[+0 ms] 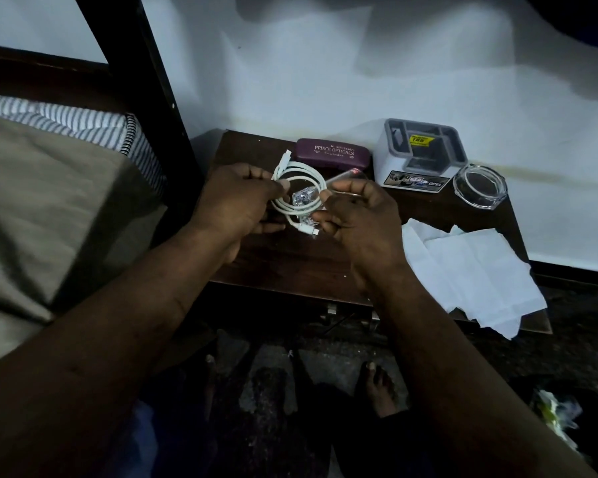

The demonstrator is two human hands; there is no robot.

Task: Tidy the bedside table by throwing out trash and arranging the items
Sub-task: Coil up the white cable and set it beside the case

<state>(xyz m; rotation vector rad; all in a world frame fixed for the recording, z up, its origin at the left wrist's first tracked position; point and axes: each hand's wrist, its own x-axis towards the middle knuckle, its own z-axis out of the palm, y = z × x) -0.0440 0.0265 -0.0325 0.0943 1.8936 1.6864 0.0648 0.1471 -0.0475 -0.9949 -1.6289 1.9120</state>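
a bed [49,201] fills the frame's left beside a dark table [290,263] at centre. tissue [473,270] drapes the table's right edge; an organizer [418,157], case [332,155] and ashtray [479,188] line its far side. at mid-frame, the left hand [235,201] pinches a coiled cable [304,174]; the right hand [359,215] curls round clear plastic [304,201].

The left hand [235,201] covers one side of the cable [301,177] coil, so its grip there is half hidden. The clear thing [302,201] at the right hand [356,215] cannot be named (only glints show). Small print on the case [332,155] and the sticker [421,140] is unreadable. The left edge cuts the bed [49,201]. The litter [553,419] on the floor is blurred.
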